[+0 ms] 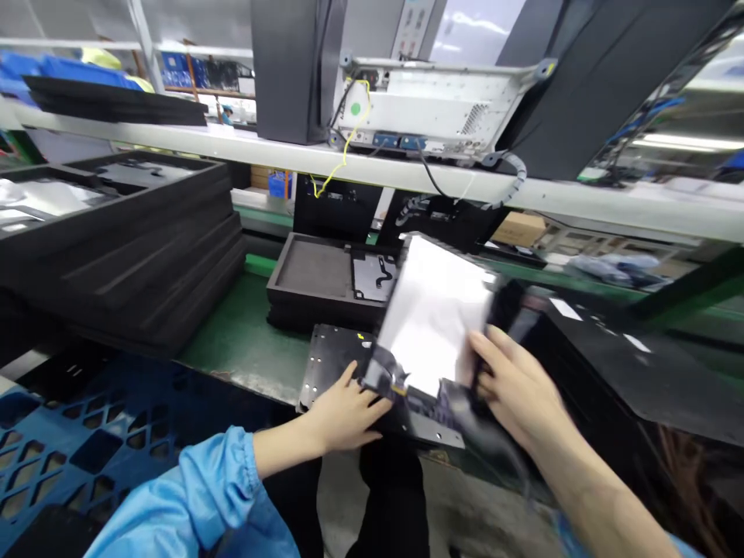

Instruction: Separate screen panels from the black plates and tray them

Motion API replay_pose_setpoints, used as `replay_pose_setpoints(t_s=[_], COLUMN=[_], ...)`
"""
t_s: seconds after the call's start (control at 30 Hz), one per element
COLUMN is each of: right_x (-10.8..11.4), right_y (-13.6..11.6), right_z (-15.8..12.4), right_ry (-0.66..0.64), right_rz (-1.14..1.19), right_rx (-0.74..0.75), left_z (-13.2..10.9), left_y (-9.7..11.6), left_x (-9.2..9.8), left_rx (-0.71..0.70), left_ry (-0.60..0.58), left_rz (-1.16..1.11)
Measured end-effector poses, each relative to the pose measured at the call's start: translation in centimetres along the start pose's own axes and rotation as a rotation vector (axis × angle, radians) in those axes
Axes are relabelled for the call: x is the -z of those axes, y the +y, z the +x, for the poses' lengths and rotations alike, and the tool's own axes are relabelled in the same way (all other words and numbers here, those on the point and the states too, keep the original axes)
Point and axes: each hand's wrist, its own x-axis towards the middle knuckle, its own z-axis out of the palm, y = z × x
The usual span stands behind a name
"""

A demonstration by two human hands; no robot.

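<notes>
A flat rectangular panel (pixel 435 310) with a bright white face is tilted over a black metal plate (pixel 337 356) on the bench. A ribbon-like strip and a small yellow piece show at its lower edge. My left hand (pixel 349 411) has its fingers spread at the panel's lower left corner, over the plate; whether it bears the panel's weight I cannot tell. By the panel's right edge, my right hand (pixel 517 380) is closed around a dark handheld tool (pixel 505 306), smeared by motion. A grey cable-like shape blurs below that hand.
Behind the plate sits a black foam tray (pixel 314 267) holding a thin part. Stacked foam trays (pixel 145 263) rise at left; a black case (pixel 639 364) stands at right. Above, a shelf (pixel 261 155) carries a white metal unit (pixel 430 108) with hanging cables. A blue crate (pixel 87 442) is lower left.
</notes>
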Motion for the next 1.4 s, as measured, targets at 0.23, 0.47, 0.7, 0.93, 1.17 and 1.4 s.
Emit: replay_pose_setpoints(t_s=[0.23,0.47,0.7,0.93,1.17,1.4], right_x=[-13.7,-17.1,-21.6,-28.5,-33.0,-26.9], right_y=[-4.5,-8.0,-8.6,-6.8,-5.4,-5.5], right_z=[16.3,24.1,25.6,23.8,19.9,12.2], right_ry=[-0.138,-0.082,-0.078,-0.169,-0.232,-0.380], right_rz=[-0.301,-0.634,-0.918,-0.952,-0.939,-0.832], right_rx=[-0.013,0.084,0.175,0.219,0.258,0.462], left_z=[0.0,0.0,0.1,0.2,0.3,0.2], left_y=[-0.2,-0.4,-0.2,-0.2,-0.4,-0.4], left_x=[0.1,-0.4,-0.5,-1.0,-1.6,-1.3], left_rx=[0.004,0.008,0.035,0.053,0.041,0.049], left_ry=[0.050,0.068,0.081,0.082,0.107,0.105], left_rz=[0.038,-0.004,-0.104,-0.111,-0.121,-0.150])
